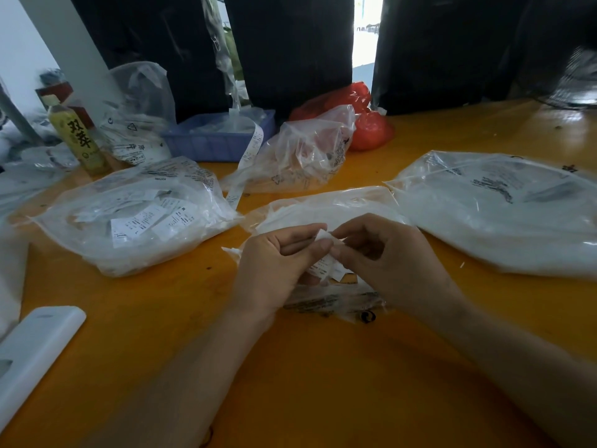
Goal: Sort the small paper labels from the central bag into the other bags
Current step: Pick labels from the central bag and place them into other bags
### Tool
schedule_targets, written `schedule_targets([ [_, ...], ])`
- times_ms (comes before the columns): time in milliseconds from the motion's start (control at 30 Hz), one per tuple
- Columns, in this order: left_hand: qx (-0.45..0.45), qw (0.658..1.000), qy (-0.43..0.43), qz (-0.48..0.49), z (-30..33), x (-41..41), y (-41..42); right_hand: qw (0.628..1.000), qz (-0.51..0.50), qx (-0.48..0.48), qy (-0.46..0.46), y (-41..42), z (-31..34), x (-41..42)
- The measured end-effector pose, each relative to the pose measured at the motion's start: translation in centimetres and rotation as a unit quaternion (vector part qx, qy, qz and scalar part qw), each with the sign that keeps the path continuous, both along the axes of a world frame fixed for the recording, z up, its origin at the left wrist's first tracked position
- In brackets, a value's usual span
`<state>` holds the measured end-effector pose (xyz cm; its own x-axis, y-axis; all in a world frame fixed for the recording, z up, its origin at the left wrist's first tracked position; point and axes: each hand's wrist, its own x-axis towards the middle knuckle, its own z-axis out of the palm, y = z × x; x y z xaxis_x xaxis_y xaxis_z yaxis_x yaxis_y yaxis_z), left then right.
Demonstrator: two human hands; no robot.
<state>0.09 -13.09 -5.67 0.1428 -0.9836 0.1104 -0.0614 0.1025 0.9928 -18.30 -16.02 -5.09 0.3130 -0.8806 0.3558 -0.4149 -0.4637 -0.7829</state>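
Both hands, left hand and right hand, pinch a small paper label in a fingertip grip over the central bag. The left bag already holds many labels; the central bag looks far from emptied.

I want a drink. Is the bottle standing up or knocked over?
Standing up, tilted a little: the bottle stands on the table, its cap on top.

Yellow-green bottle far left, blue tray at back, red bag behind, white slab near-left.
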Motion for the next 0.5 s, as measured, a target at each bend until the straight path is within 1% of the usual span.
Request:
schedule_targets([
  [67,0.013,1.0,-0.002,-0.008,0.0,0.2,-0.1,1.0,-0.025,0.003,-0.013,-0.3,-0.2,-0.2],
  [167,0.026,0.999,-0.02,0.008,-0.3,0.4,-0.4,0.993,-0.043,0.025,-0.107,-0.8,-0.2,-0.7],
  [200,0.024,0.999,-0.016,0.023,-0.4,0.5,-0.5,0.99,-0.043,0.039,-0.132,-0.9,-0.1,-0.7],
  [267,0.024,0.999,0.014,0.043,-0.3,0.5,-0.8,0.986,-0.043,0.052,-0.153,-1.1,0.0,-0.8],
  [333,0.026,0.997,0.048,0.046,-0.1,0.6,-0.9,0.982,-0.068,0.048,-0.172,-1.3,0.2,-0.9],
  [400,0.015,0.998,0.04,0.036,0.1,0.9,-0.9,0.977,-0.068,0.052,-0.194,-1.5,0.3,-1.0],
  [433,0.005,0.999,0.022,0.027,0.1,1.0,-0.8,0.979,-0.045,0.066,-0.188,-1.5,0.3,-1.1],
  [500,-0.013,1.0,-0.017,0.004,0.2,1.1,-0.6,0.987,0.001,0.092,-0.134,-1.3,0.2,-1.0],
])
